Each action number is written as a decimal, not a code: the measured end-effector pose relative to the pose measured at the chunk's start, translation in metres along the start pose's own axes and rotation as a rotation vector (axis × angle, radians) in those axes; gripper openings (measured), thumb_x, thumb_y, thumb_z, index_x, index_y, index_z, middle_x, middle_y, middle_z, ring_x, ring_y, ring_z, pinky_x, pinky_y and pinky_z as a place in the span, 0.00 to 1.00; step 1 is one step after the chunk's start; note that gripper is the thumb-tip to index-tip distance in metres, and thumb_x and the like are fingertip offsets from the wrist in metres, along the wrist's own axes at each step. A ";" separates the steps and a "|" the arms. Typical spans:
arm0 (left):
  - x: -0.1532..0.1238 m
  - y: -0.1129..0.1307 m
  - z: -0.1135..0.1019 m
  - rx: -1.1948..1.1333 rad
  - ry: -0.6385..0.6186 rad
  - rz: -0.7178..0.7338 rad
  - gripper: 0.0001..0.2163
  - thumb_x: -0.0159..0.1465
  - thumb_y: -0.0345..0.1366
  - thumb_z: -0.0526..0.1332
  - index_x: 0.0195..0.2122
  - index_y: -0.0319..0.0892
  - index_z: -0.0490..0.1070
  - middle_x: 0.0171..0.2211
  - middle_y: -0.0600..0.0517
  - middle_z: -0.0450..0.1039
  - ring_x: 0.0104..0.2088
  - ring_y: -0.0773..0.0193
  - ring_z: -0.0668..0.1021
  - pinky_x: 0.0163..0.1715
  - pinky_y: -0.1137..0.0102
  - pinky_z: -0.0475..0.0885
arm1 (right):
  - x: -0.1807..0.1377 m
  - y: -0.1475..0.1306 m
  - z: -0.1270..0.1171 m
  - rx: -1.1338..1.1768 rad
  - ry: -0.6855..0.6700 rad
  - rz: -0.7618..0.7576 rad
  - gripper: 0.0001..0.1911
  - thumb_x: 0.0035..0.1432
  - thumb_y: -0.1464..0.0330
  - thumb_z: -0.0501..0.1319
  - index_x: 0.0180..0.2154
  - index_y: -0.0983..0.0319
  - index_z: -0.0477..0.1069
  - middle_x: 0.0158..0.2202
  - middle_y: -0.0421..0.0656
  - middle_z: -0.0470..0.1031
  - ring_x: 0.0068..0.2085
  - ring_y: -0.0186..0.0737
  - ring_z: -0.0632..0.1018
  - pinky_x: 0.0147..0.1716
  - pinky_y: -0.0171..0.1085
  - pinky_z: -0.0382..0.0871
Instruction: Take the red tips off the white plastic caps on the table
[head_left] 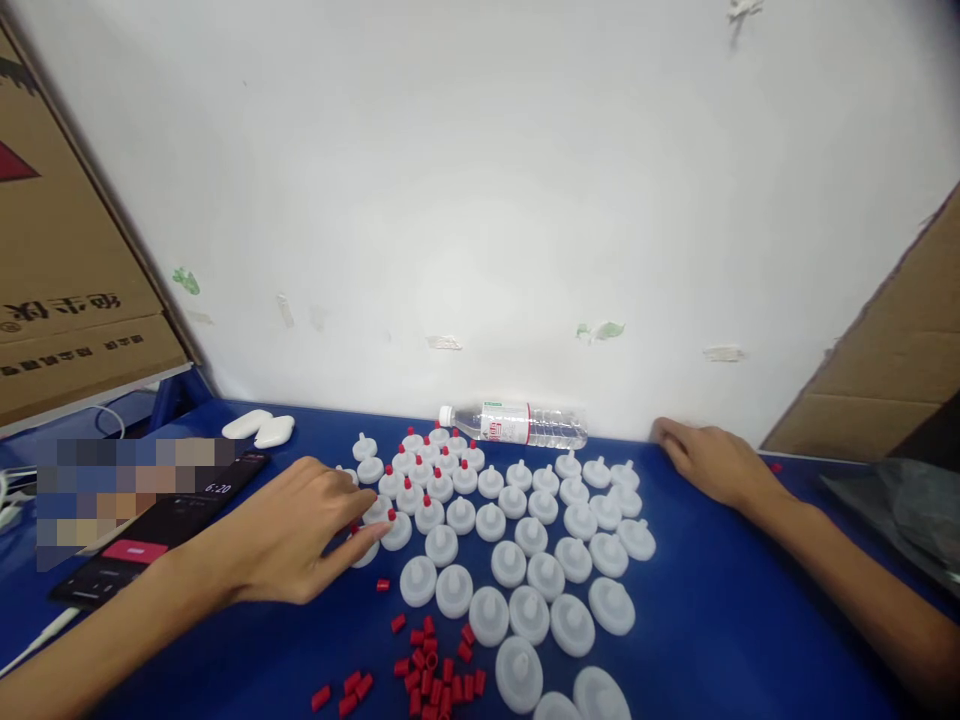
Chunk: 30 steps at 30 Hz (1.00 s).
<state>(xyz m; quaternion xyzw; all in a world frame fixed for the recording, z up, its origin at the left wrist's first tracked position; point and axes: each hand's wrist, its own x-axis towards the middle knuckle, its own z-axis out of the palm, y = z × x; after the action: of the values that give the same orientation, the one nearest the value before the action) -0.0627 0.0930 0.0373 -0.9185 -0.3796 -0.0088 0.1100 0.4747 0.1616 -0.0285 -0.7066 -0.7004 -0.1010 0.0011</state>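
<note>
Head view: your left hand (300, 530) is at the centre left of the frame, thumb and index finger parted in a loose V, their tips just beside a small red cylindrical cap (391, 515) that sits on the spout of a translucent white round disc (395, 532); you do not appear to be gripping it, and whether skin meets cap I cannot tell. Your right hand (709, 465) rests at the right of the frame near the wall (525, 200), fingers loosely curled, with nothing visible in it, though its palm is hidden. To seat a cap well, you would likely do best to line its hollow end up with the spout, keep it upright and press straight down, since a sideways push could tip or slide a disc into its close-set neighbours. The discs look like smooth, slightly cloudy plastic, each a shallow round body with a narrow spout; those in the middle of the frame below the clear ribbed plastic bottle (555, 428) mostly wear red tips, while those towards the lower right have bare spouts. Loose red caps (431, 660), short glossy open-ended tubes, lie scattered on the smooth blue tabletop (712, 620) at the bottom centre.
</note>
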 end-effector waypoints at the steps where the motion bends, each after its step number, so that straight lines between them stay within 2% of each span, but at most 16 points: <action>1: -0.001 0.001 0.000 0.005 0.003 0.009 0.23 0.80 0.46 0.46 0.28 0.47 0.68 0.25 0.51 0.73 0.25 0.57 0.75 0.31 0.59 0.58 | 0.000 0.000 0.000 0.000 0.001 0.001 0.13 0.77 0.58 0.61 0.49 0.62 0.76 0.37 0.39 0.79 0.37 0.38 0.81 0.42 0.43 0.80; 4: -0.001 0.004 0.002 0.019 0.021 0.001 0.21 0.79 0.41 0.47 0.29 0.46 0.68 0.25 0.50 0.74 0.25 0.56 0.75 0.32 0.59 0.57 | 0.000 0.000 0.001 -0.001 0.003 0.002 0.14 0.77 0.58 0.62 0.50 0.62 0.76 0.37 0.39 0.79 0.36 0.38 0.81 0.42 0.43 0.80; 11: -0.002 0.003 0.005 -0.009 0.058 0.033 0.21 0.79 0.37 0.47 0.28 0.46 0.68 0.24 0.51 0.74 0.24 0.58 0.74 0.31 0.59 0.56 | 0.001 0.003 0.004 -0.008 0.035 -0.025 0.14 0.76 0.57 0.63 0.50 0.62 0.76 0.39 0.40 0.79 0.36 0.37 0.81 0.40 0.42 0.80; 16: 0.000 0.003 -0.002 -0.042 0.153 0.070 0.17 0.80 0.37 0.48 0.31 0.47 0.64 0.25 0.54 0.70 0.24 0.60 0.73 0.30 0.61 0.58 | -0.003 0.001 0.003 -0.003 0.118 -0.150 0.13 0.75 0.59 0.65 0.49 0.63 0.77 0.40 0.40 0.80 0.36 0.36 0.81 0.39 0.41 0.81; 19: 0.003 0.009 -0.004 -0.071 0.233 0.121 0.14 0.80 0.38 0.49 0.35 0.47 0.62 0.27 0.56 0.70 0.25 0.61 0.74 0.29 0.63 0.61 | -0.006 -0.012 -0.008 0.025 0.226 -0.270 0.12 0.74 0.59 0.67 0.47 0.63 0.77 0.40 0.40 0.80 0.37 0.36 0.81 0.39 0.40 0.81; 22: 0.004 0.020 -0.006 -0.086 0.336 0.168 0.14 0.82 0.37 0.46 0.37 0.48 0.61 0.27 0.57 0.71 0.24 0.62 0.76 0.28 0.65 0.64 | -0.013 -0.042 -0.038 0.086 0.417 -0.377 0.11 0.74 0.61 0.66 0.49 0.62 0.77 0.41 0.41 0.80 0.36 0.36 0.81 0.38 0.39 0.80; 24: 0.000 0.027 -0.008 -0.093 0.414 0.184 0.13 0.83 0.36 0.46 0.40 0.47 0.63 0.28 0.58 0.73 0.24 0.64 0.78 0.27 0.67 0.66 | -0.026 -0.073 -0.064 0.140 0.563 -0.445 0.09 0.75 0.69 0.60 0.51 0.63 0.77 0.42 0.46 0.82 0.38 0.37 0.82 0.39 0.37 0.78; 25: -0.003 0.030 -0.008 -0.098 0.457 0.186 0.12 0.83 0.35 0.46 0.42 0.47 0.64 0.28 0.58 0.74 0.24 0.66 0.78 0.27 0.69 0.67 | -0.036 -0.091 -0.077 0.166 0.629 -0.471 0.12 0.74 0.72 0.56 0.52 0.63 0.77 0.42 0.47 0.83 0.38 0.37 0.82 0.39 0.36 0.77; 28: -0.011 0.041 -0.008 -0.177 0.664 0.215 0.09 0.82 0.35 0.53 0.41 0.46 0.65 0.26 0.58 0.73 0.22 0.67 0.77 0.26 0.72 0.69 | -0.082 -0.153 -0.102 0.242 0.751 -0.526 0.13 0.74 0.66 0.54 0.50 0.59 0.77 0.41 0.45 0.83 0.39 0.40 0.83 0.37 0.37 0.76; 30: -0.012 0.053 -0.006 -0.225 0.757 0.262 0.09 0.81 0.35 0.56 0.41 0.46 0.68 0.26 0.57 0.74 0.22 0.67 0.77 0.25 0.73 0.70 | -0.115 -0.191 -0.103 0.298 0.799 -0.501 0.17 0.75 0.59 0.53 0.53 0.58 0.76 0.43 0.46 0.84 0.43 0.45 0.84 0.39 0.41 0.78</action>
<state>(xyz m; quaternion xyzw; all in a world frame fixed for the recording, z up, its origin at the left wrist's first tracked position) -0.0341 0.0470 0.0320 -0.8974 -0.1889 -0.3730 0.1411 0.2709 0.0371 0.0290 -0.4147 -0.8003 -0.2600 0.3464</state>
